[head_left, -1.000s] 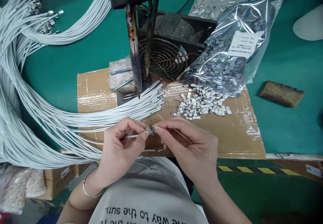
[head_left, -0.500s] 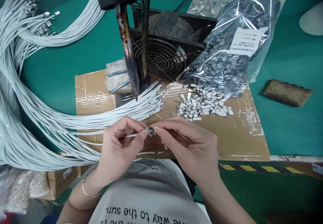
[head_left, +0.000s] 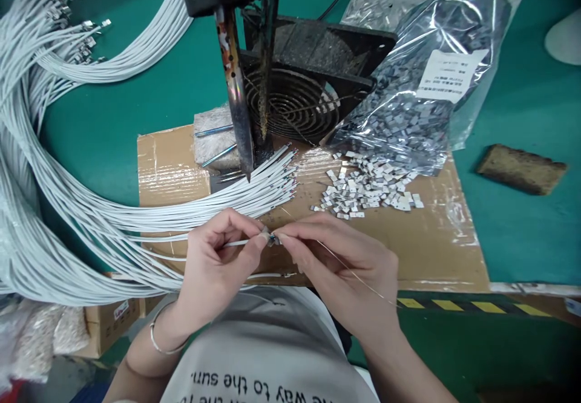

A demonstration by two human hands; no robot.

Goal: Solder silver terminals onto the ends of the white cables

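Observation:
Close to my body, over the cardboard sheet (head_left: 436, 258), my two hands meet fingertip to fingertip. My left hand (head_left: 220, 264) is closed, pinching the end of a white cable (head_left: 236, 243) between thumb and forefinger. The thumb and forefinger of my right hand (head_left: 351, 264) pinch a small shiny metal piece (head_left: 273, 240) at that cable's end; its exact shape is mostly covered by the fingertips. A thin silvery wire (head_left: 363, 281), like solder, runs across my right hand. Just beyond lies a bundle of white cables (head_left: 240, 200) with stripped ends pointing right.
A dark soldering iron (head_left: 240, 112) points down above the cables, beside a block (head_left: 213, 143) and a black fan (head_left: 295, 103). Loose metal tabs (head_left: 367, 188) lie in front of a clear bag (head_left: 408, 118) of similar pieces. A brown sponge-like block (head_left: 521, 168) sits at right.
The camera view has shifted slightly, so the bench appears a little further right. Both hands keep their pinch on the cable and metal piece with hardly any movement.

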